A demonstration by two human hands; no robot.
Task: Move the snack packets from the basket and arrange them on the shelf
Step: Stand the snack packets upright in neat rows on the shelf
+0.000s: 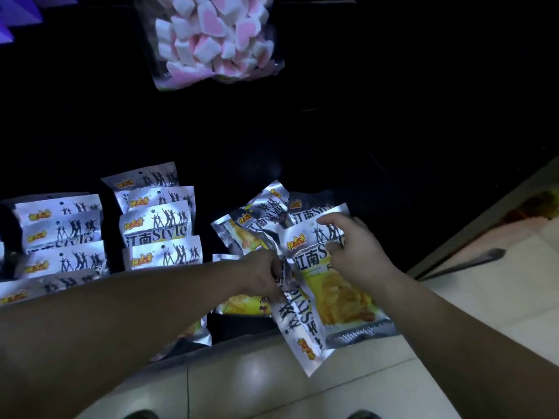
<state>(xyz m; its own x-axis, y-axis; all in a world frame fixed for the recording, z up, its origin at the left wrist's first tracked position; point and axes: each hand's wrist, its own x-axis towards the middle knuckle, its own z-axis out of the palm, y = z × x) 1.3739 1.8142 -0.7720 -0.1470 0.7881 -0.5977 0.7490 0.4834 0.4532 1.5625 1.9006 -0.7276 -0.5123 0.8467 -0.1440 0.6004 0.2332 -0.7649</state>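
Silver snack packets with yellow chip pictures fill a dark low shelf (pixel 242 326). Two tidy overlapping rows stand at the left (pixel 59 234) and the middle (pixel 160 219). A loose pile of the same packets (pixel 260 219) lies at the right. My right hand (pixel 351 246) grips the top of one upright packet (pixel 338 294) in that pile. My left hand (pixel 263 275) pinches another packet (pixel 302 331) that hangs upside down over the shelf's front edge. No basket is in view.
A clear bag of pink and white heart marshmallows (pixel 211 37) hangs above in the dark. Pale floor tiles (pixel 302 388) lie below the shelf and to the right. A dark strip (pixel 465 263) lies on the floor at the right. My shoe tips show at the bottom edge.
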